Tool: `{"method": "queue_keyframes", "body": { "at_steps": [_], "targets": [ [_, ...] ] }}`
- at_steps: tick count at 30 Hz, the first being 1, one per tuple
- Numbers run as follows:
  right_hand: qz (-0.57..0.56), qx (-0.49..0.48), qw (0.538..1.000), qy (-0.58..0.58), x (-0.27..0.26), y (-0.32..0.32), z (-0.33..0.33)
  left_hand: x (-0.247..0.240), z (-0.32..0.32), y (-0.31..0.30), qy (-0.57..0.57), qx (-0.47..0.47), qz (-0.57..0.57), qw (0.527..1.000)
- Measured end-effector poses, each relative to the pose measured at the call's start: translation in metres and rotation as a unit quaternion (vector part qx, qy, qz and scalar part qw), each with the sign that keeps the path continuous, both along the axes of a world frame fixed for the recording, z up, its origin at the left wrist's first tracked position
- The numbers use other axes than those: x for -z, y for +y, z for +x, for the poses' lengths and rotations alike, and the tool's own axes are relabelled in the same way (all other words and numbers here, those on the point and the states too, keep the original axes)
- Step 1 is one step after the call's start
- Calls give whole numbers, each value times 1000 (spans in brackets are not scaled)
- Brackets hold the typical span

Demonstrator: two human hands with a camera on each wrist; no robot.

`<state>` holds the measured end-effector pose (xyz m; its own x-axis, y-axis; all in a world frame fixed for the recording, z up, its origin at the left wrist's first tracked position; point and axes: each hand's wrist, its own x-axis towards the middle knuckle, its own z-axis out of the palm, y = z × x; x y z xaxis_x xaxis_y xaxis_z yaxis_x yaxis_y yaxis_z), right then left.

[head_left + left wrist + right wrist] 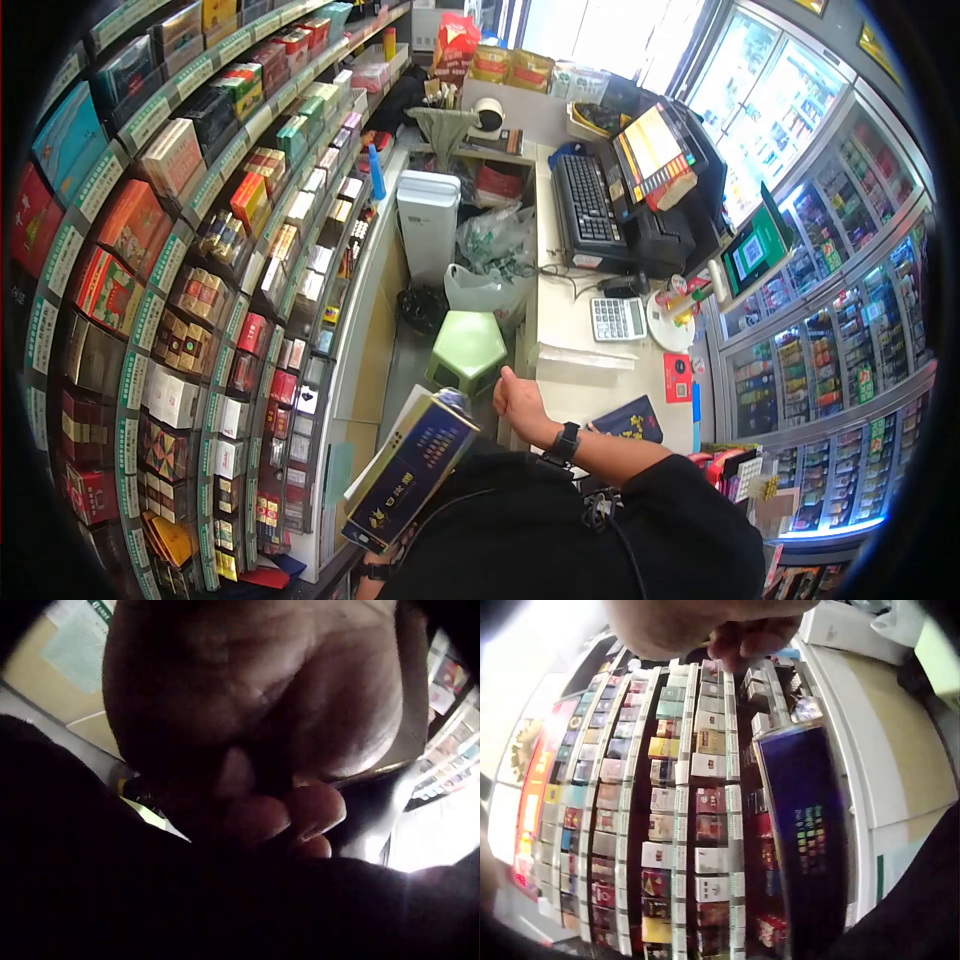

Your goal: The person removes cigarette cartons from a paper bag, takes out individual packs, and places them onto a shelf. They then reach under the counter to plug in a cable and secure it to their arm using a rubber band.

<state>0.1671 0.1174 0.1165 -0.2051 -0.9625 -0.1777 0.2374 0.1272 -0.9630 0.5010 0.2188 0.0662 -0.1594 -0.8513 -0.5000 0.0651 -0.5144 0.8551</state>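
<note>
Head view: behind a shop counter (600, 395), the left hand (247, 735), largely hidden at six o'clock, grips the lower end of a dark blue carton (410, 470). The right hand (520, 398), at the carton's two o'clock, is curled and empty.

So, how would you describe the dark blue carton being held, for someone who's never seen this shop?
Start at the curved wall of cigarette shelves on the left, then drop to its foot, beside the person's black top. There the left hand holds a long dark blue cardboard carton with gold lettering, tilted. Unlike the small shelved packs, it is far longer and hand-held.
</note>
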Motion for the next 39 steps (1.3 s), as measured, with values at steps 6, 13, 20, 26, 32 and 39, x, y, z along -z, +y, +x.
{"method": "queue_keyframes", "body": {
  "at_steps": [6,13,20,26,32,39],
  "targets": [
    [57,-203,962,176,-2,4,5,-6,1,-9,-37,12,-63,997],
    [83,-142,964,-209,-42,-36,8,-65,-26,-58,-327,161,-529,767],
    [-36,-114,974,-191,-88,-85,-1,-65,-42,-80,-316,152,-624,698],
    [-160,-164,973,-8,-41,-77,-5,-61,-58,-86,-356,218,-636,649],
    [-194,-156,873,419,-100,-58,28,-117,-58,-111,-244,100,-568,780],
    [-290,-240,792,482,-119,-34,65,-161,-57,-137,-238,133,-523,808]
  ]
}}
